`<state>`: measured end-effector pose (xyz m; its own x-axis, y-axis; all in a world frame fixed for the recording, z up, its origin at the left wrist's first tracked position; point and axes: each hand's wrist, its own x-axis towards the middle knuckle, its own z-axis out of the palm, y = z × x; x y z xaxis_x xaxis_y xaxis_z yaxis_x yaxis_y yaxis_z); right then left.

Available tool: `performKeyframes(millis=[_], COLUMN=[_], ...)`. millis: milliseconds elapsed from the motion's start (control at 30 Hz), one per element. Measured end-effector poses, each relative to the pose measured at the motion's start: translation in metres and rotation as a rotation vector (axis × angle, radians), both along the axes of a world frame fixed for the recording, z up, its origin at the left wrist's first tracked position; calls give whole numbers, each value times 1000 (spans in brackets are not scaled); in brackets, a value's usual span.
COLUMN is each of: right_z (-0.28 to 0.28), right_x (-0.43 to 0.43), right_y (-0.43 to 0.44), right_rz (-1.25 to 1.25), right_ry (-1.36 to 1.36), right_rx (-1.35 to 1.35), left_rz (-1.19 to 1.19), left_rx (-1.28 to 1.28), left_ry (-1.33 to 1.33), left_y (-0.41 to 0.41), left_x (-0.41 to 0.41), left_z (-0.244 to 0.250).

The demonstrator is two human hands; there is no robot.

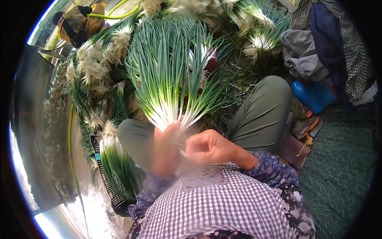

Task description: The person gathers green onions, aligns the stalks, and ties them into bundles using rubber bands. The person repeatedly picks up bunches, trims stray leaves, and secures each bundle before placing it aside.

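My left hand (168,142) grips a fanned bunch of green onions (167,74) near the white root ends, with the green leaves pointing away from me. Close to its right, my right hand (206,148) is curled beside the pale roots, which look blurred. Whether its fingers pinch any root or stalk cannot be made out. Beyond the held bunch lie more green onions with white stalks (206,55). At my left knee, a bundle of green onions (119,167) rests in a black plastic crate (119,207), roots toward the far side.
Piles of rooted green onions (92,71) lie at the left and far right. A yellow-green hose (71,149) runs along the left. Another person's sleeve (304,53) and a blue rubber boot (313,95) are at the upper right. My bent knees (262,110) flank the work. Green patterned matting (337,173) lies right.
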<state>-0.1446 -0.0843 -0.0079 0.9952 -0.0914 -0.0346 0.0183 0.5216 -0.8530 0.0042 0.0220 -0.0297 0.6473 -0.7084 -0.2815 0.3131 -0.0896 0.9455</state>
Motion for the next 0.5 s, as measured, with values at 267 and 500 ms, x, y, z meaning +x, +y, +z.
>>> performKeyframes(millis=[267,500], right_z=[-29,-39], right_x=[16,63], right_y=[-72,-95], right_rz=[-852,-759], right_ry=[125,312], right_rx=[-48,163], left_rz=[154,158], left_rx=[12,34], left_ry=[331,324], left_y=[4,17], left_x=[4,16], left_z=[22,0])
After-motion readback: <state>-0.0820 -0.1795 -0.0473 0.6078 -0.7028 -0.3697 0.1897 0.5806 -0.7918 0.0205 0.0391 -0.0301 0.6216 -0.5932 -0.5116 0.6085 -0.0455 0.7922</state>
